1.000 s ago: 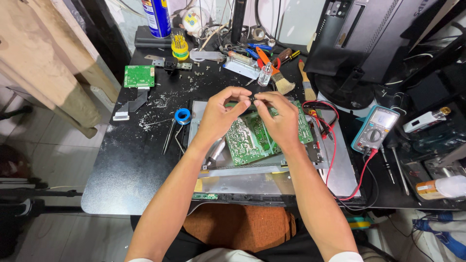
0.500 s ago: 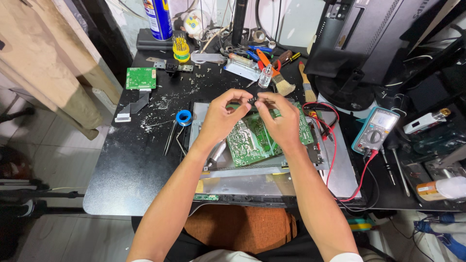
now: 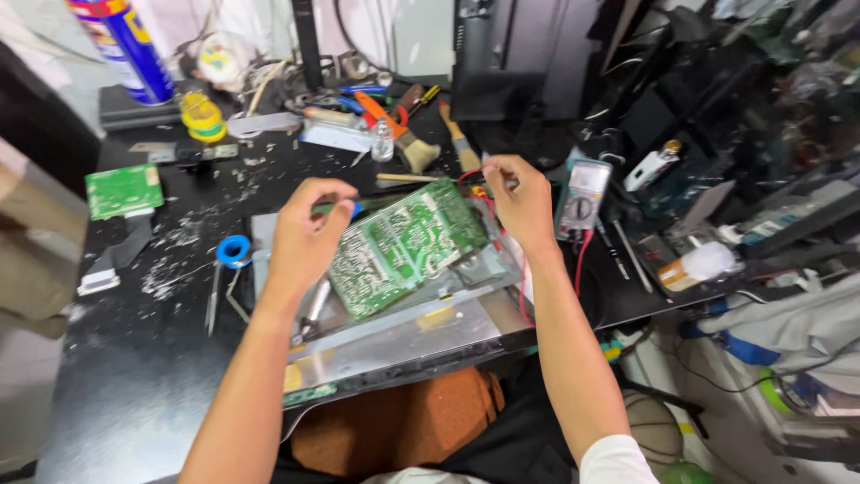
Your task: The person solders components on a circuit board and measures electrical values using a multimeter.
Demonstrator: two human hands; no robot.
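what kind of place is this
Probably an electronics repair bench: a green circuit board lies between the hands, with a multimeter beside it and a solder spool on the cluttered black table.

Glossy green circuit board [image 3: 403, 246] lies on a dull brushed-metal panel [image 3: 403, 336].

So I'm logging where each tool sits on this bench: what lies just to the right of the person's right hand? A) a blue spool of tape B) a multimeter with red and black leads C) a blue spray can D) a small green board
B: the multimeter with its dial lies on the black table right beside the right hand, its leads trailing off toward the table's near edge.
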